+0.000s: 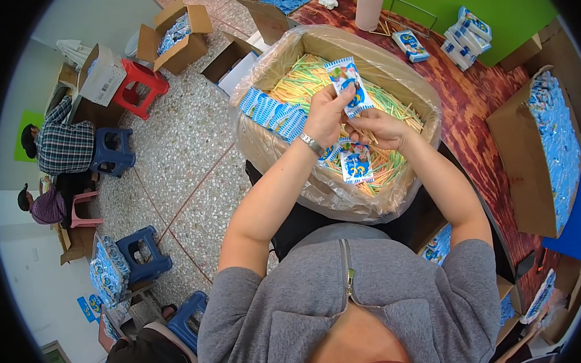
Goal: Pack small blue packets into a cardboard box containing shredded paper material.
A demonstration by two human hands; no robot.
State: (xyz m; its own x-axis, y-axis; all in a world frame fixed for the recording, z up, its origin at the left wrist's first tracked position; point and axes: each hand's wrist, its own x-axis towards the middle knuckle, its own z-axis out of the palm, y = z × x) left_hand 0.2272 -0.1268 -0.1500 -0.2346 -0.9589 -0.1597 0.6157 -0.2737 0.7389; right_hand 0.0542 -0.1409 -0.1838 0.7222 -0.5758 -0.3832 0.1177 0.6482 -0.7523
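The big cardboard box (266, 141), lined with clear plastic, sits on my lap at the centre, heaped with thin coloured sticks (383, 163) in yellow, green and pink. A row of flat blue-and-white packets (271, 111) stands along its nine o'clock wall. My left hand (327, 114) has its grip clamped on one open packet (347, 82), held upright above the heap. My right hand (378, 130), just at three o'clock of it, has its grip closed on a small bunch of sticks, and another packet (357, 162) hangs below at six o'clock.

To do this well, I judge I should keep the packet's mouth spread and the sticks aligned so they slide in together.

At one o'clock the red patterned worktop (478, 106) carries stacked packets (469, 33) and a pink bottle (368, 8); a second full carton (541, 155) stands at three. Nothing blocks my hands; the loose liner edge is closest.
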